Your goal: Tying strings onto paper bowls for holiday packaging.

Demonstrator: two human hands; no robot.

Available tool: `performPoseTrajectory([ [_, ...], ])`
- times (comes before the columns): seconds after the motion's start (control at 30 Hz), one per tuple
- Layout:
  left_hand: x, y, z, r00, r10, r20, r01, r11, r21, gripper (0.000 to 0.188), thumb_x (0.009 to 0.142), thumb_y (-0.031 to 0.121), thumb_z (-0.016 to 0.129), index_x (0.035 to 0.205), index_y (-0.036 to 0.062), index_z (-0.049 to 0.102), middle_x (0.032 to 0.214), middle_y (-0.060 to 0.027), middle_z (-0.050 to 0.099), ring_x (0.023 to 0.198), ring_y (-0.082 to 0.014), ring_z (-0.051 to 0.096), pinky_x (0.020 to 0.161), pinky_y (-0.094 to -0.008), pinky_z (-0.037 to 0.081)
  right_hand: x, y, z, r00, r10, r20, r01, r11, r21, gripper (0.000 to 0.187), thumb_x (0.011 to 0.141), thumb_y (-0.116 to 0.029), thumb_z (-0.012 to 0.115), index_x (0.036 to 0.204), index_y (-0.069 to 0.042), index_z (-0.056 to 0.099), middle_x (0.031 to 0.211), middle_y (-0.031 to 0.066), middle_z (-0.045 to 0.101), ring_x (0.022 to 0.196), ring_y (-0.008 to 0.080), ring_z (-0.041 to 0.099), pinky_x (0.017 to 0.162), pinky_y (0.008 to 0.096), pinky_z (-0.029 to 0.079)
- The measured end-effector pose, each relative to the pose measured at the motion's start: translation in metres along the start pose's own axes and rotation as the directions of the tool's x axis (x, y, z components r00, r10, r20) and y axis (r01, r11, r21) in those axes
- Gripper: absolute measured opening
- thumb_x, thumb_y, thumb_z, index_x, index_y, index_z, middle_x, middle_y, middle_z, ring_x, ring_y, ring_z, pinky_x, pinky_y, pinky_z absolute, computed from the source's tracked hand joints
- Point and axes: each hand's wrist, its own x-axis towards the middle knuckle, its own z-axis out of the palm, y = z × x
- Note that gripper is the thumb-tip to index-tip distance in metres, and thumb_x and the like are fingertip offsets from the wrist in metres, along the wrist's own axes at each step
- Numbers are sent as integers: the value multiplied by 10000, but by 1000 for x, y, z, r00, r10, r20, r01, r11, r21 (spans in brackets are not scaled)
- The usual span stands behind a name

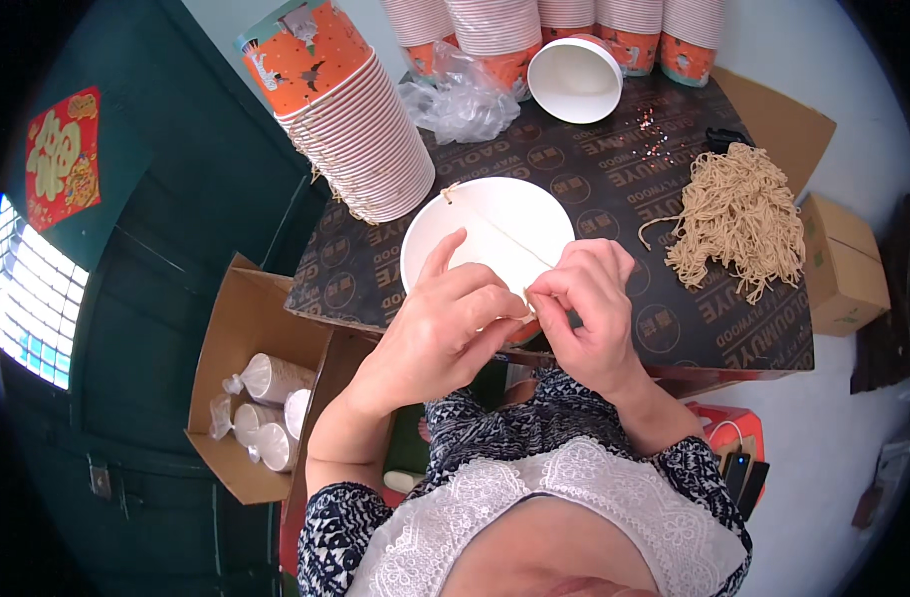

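Observation:
A white-lined paper bucket (pixel 487 221) stands in front of me at the table's near edge, its mouth facing up. A beige string (pixel 505 231) runs across the mouth, knotted at the far-left rim. At the near rim, my right hand (pixel 586 303) is closed, thumb and fingers pinching the string. Close beside it, my left hand (pixel 450 323) reaches over the left side of the bucket, thumb and index finger pinched on the string at the rim, its other fingers looser. My fingers partly hide the string's end and any knot there.
To the left leans a tall stack of orange-printed paper buckets (pixel 360 134) with strings. More stacked buckets (pixel 495 35), a tipped bucket (pixel 576 80) and clear plastic bags (pixel 465 104) stand behind. A twine heap (pixel 738 224) lies right. An open carton (pixel 246 343) holds wrapped white cups.

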Motion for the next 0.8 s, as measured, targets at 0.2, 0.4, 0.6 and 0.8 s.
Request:
performPoseTrajectory([
  [0.2, 6, -4, 5, 998, -24, -58, 21, 998, -53, 138, 814, -2, 704, 903, 72, 629, 764, -41, 611, 766, -229, 643, 1111, -550, 321, -1, 2, -5, 998, -26, 54, 25, 999, 31, 113, 742, -39, 719, 815, -83, 645, 793, 25, 524, 882, 225, 520, 873, 404, 308],
  [0.4, 8, -9, 16, 988, -67, -136, 51, 991, -121, 131, 830, -26, 679, 900, 66, 617, 758, -38, 615, 724, -218, 644, 1116, -547, 317, -1, 0, -7, 997, 28, 74, -34, 996, 82, 121, 727, -36, 728, 808, -83, 652, 810, 19, 542, 920, 223, 518, 888, 398, 312],
  [0.6, 8, -11, 12, 994, -32, -103, 25, 997, -69, 213, 801, -70, 654, 956, 70, 612, 820, -36, 615, 798, -220, 640, 1127, -565, 287, -4, 2, -6, 993, 111, 41, -116, 983, 140, 107, 744, -23, 722, 805, -81, 656, 811, 18, 550, 934, 231, 524, 892, 387, 326],
  [0.8, 7, 2, 13, 995, 18, -95, -9, 996, 94, 254, 761, -31, 699, 976, 75, 617, 930, -64, 610, 921, -251, 615, 1117, -622, 248, -4, 3, -5, 989, 146, 9, -146, 977, 158, 80, 767, -20, 711, 784, -72, 652, 772, 11, 537, 925, 227, 525, 882, 381, 330],
])
